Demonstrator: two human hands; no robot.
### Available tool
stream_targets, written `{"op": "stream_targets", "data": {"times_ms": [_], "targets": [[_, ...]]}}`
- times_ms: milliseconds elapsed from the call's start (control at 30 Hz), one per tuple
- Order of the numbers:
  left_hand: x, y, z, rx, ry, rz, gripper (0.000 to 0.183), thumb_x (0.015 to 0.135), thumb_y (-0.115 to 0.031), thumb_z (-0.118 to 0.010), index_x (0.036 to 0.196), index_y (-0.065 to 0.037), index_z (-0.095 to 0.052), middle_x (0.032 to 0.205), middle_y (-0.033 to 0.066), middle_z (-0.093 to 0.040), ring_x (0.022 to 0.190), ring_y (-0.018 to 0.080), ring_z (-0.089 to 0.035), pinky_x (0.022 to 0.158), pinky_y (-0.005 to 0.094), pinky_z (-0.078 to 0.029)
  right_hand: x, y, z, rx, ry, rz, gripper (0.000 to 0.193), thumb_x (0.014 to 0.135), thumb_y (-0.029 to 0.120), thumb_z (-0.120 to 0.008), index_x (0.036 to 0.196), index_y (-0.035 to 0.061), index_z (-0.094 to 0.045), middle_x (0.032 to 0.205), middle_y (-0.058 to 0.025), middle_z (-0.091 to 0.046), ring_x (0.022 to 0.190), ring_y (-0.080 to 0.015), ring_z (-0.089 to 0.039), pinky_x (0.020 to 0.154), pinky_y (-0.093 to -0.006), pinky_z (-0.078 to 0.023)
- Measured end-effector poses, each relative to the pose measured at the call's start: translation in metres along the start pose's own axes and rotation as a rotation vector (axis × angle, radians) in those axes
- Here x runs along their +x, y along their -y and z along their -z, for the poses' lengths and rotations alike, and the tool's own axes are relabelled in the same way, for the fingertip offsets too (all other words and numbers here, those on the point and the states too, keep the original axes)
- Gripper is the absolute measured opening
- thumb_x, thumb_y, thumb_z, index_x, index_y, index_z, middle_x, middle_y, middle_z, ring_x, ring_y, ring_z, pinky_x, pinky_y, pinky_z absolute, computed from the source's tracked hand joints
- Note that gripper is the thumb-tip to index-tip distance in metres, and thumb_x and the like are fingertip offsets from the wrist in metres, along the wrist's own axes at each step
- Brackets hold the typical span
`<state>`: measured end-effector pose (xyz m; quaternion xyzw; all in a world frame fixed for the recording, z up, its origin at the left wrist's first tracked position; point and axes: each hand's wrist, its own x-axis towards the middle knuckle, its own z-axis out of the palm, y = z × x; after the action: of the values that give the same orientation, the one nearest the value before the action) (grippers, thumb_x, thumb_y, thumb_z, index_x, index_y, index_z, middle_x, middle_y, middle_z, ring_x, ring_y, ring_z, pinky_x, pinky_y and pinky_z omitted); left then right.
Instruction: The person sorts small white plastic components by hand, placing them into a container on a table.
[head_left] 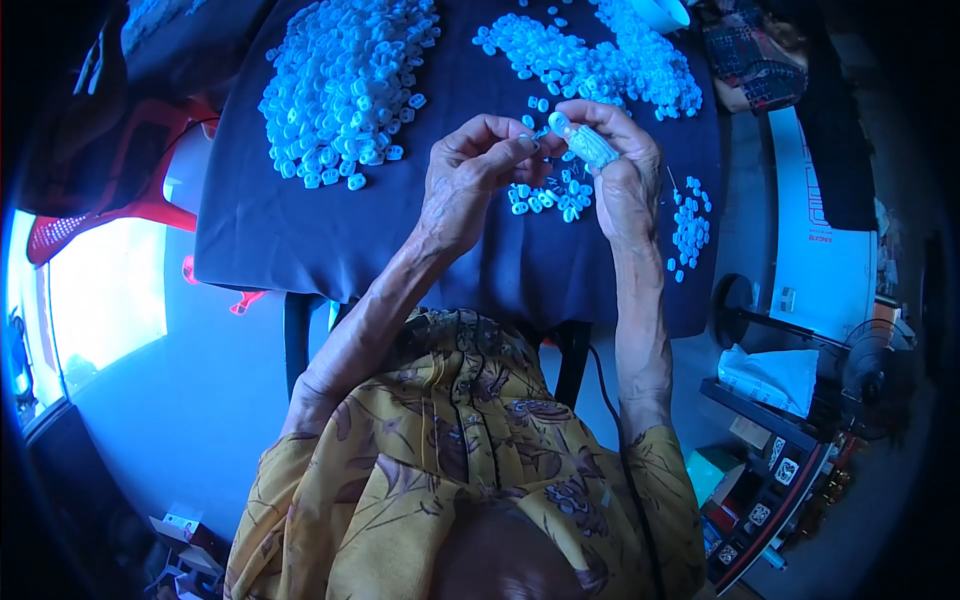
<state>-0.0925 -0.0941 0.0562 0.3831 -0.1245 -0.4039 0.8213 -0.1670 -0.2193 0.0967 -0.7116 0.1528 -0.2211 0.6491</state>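
Note:
My right hand [622, 165] is closed around a pale, ribbed, bundle-like thing [592, 146]. A round white piece [558, 121] shows at its upper left end, by my right fingertips. Close beside it, my left hand [478, 160] has its thumb and fingers pinched together; what they hold is too small to make out. Below and between the hands lies a small cluster of white oval plastic pieces [568, 203] with dark holes. Beyond my left hand rises a large heap of similar pieces [335, 85].
A dark cloth [420, 275] covers the table. More white pieces [650, 75] are heaped at the far right, near a white bowl [662, 12]; a smaller group [690, 235] lies by the right edge. A red plastic chair [140, 200] stands left. Another person's arm [745, 92] rests far right.

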Motion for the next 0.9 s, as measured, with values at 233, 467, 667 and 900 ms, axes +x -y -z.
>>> {"op": "stream_targets", "data": {"times_ms": [233, 467, 667, 900], "targets": [[-0.002, -0.004, -0.004, 0.035, -0.005, -0.087, 0.014, 0.081, -0.010, -0.055, 0.087, 0.002, -0.056, 0.086, 0.0134, -0.062, 0.069, 0.0138, -0.057, 0.068, 0.0268, -0.047, 0.000, 0.006, -0.007, 0.015, -0.004, 0.013, 0.020, 0.076, -0.003, -0.051, 0.094, -0.0013, -0.059, 0.087, -0.0079, -0.060, 0.079, -0.0120, -0.057, 0.075, -0.0244, -0.044], [-0.002, -0.005, -0.002, 0.021, -0.025, -0.110, 0.013, 0.079, -0.010, -0.057, 0.085, 0.002, -0.058, 0.084, 0.0115, -0.062, 0.068, 0.0121, -0.057, 0.066, 0.0250, -0.046, 0.001, 0.011, -0.014, -0.050, 0.000, 0.004, 0.020, 0.075, -0.003, -0.051, 0.094, -0.0020, -0.059, 0.088, -0.0073, -0.060, 0.080, -0.0111, -0.056, 0.075, -0.0229, -0.043], [-0.002, -0.005, -0.002, 0.026, -0.030, -0.096, 0.012, 0.079, -0.010, -0.057, 0.084, 0.001, -0.058, 0.081, 0.0098, -0.063, 0.067, 0.0100, -0.056, 0.065, 0.0236, -0.046, -0.001, 0.010, -0.014, -0.104, 0.000, 0.017, 0.021, 0.075, -0.002, -0.051, 0.094, -0.0027, -0.058, 0.087, -0.0080, -0.060, 0.079, -0.0111, -0.056, 0.073, -0.0223, -0.043], [-0.003, -0.004, 0.000, 0.034, -0.032, -0.101, 0.013, 0.079, -0.010, -0.057, 0.085, 0.001, -0.059, 0.080, 0.0092, -0.063, 0.067, 0.0099, -0.056, 0.065, 0.0235, -0.046, 0.000, 0.010, -0.015, -0.149, 0.004, 0.010, 0.020, 0.076, 0.000, -0.052, 0.095, -0.0030, -0.058, 0.086, -0.0078, -0.060, 0.076, -0.0109, -0.057, 0.071, -0.0216, -0.043]]}}
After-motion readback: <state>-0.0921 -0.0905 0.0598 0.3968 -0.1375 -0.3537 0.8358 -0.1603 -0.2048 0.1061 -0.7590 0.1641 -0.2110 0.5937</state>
